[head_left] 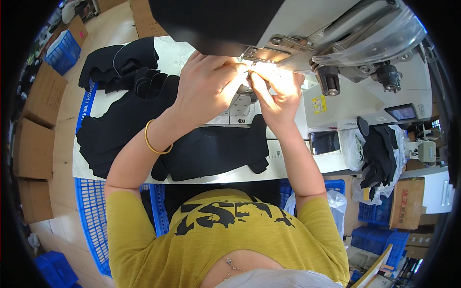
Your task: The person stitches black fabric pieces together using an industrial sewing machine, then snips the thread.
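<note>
Pile (120, 62) of black pcs sits far left on table (96, 170), well apart from hands. More black fabric (211, 149) spreads across table centre, running under both forearms toward the machine (345, 91).

We judge the step in hand as fine work at the needle area, likely threading or seating a small bit of fabric under the foot. To do it well we'd say: keep both fingertips close, steady the wrists, keep fabric flat beneath, stay clear of the needle point. Lamp glare washes out the spot, so we can't tell exactly what is pinched.

L hand (209, 84): reaches up and fwd from lower left, wrist bent slightly, gold bangle (156, 139) on forearm. Fingers curled together, tips bunched toward the bright spot under the machine head; whether they clamp thread or cloth we can't tell.

R hand (278, 96): comes up from lower right, forearm nearly straight, palm turned toward L hand. Fingers drawn together in a pinch right at the glare, touching or just beside L fingertips. What it grips is hidden in the glare.

Right of machine: black gloves (379, 153) hang with clear bags, near a cardboard box (408, 201). Blue crates (93, 221) sit below the table.
</note>
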Demonstrator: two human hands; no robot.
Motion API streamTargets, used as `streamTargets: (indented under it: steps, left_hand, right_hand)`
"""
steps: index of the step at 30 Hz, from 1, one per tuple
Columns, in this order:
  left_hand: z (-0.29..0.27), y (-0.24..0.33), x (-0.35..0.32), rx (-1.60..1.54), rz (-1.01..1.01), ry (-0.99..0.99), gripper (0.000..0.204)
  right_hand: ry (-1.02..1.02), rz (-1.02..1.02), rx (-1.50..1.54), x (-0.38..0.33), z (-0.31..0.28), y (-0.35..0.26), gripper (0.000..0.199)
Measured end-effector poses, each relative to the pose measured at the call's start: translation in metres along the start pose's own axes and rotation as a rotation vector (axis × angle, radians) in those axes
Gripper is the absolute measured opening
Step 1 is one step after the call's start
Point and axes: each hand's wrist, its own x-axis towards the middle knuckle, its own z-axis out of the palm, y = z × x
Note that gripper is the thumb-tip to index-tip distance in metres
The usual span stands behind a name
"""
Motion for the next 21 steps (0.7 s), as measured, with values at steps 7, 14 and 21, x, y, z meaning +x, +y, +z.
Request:
streamTargets:
  steps: [7,14,21]
  left_hand:
    - [-0.012,0.005,-0.019,-0.240,-0.295,0.217,0.020]
    - [-0.008,-0.004,-0.008,-1.002,-0.703,-0.089,0.025]
    - [-0.019,0.052,-0.043,-0.835,-0.706,0.007,0.042]
  right_hand:
    - [0.122,-0.252,-0.103,-0.012,-0.017,0.003,0.017]
    - [-0.321,-0.022,0.264,-0.022,-0.031,0.003,0.014]
    - [-0.126,0.527,0.205,-0.081,-0.053,0.024,0.010]
